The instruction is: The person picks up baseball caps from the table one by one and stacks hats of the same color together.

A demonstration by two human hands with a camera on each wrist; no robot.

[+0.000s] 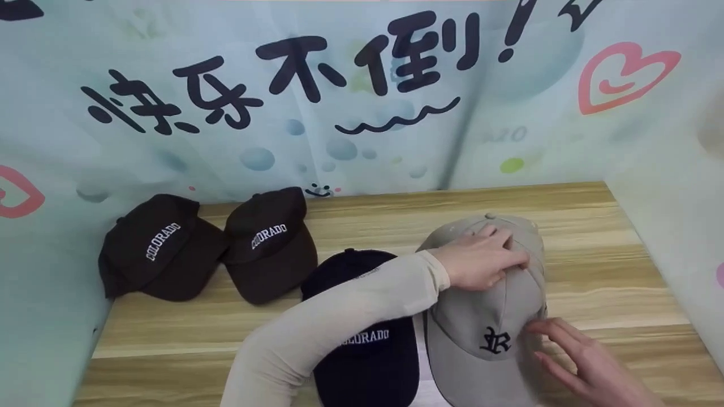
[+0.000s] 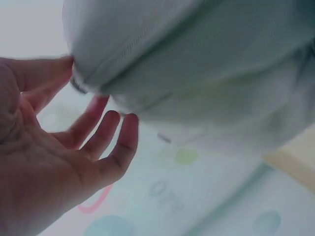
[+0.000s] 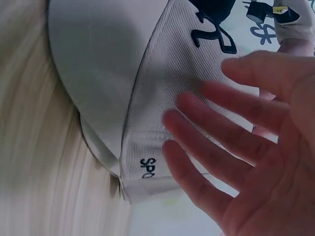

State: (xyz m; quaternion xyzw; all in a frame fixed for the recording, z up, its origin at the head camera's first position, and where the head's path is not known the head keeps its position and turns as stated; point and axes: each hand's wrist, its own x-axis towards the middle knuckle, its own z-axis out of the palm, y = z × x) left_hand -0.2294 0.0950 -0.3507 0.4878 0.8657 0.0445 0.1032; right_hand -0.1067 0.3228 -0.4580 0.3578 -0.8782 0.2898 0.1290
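A grey baseball cap [image 1: 492, 305] with a dark emblem on its front lies on the right part of the wooden table, brim toward me. My left hand [image 1: 481, 257] reaches across from the left and pinches the crown near its top; the left wrist view shows the thumb and fingers [image 2: 129, 132] at the fabric. At the cap's right side is my right hand [image 1: 588, 362], its fingers [image 3: 211, 113] spread and nearly straight beside the crown. Whether they touch it, I cannot tell. Under the brim, a second grey edge [image 3: 96, 147] shows in the right wrist view.
A dark navy COLORADO cap [image 1: 367, 367] lies just left of the grey one, partly covered by my left sleeve [image 1: 339, 316]. Two dark brown COLORADO caps [image 1: 153, 249] sit farther back at the left, touching each other. A printed cloth [image 1: 350, 169] walls the table's back and sides.
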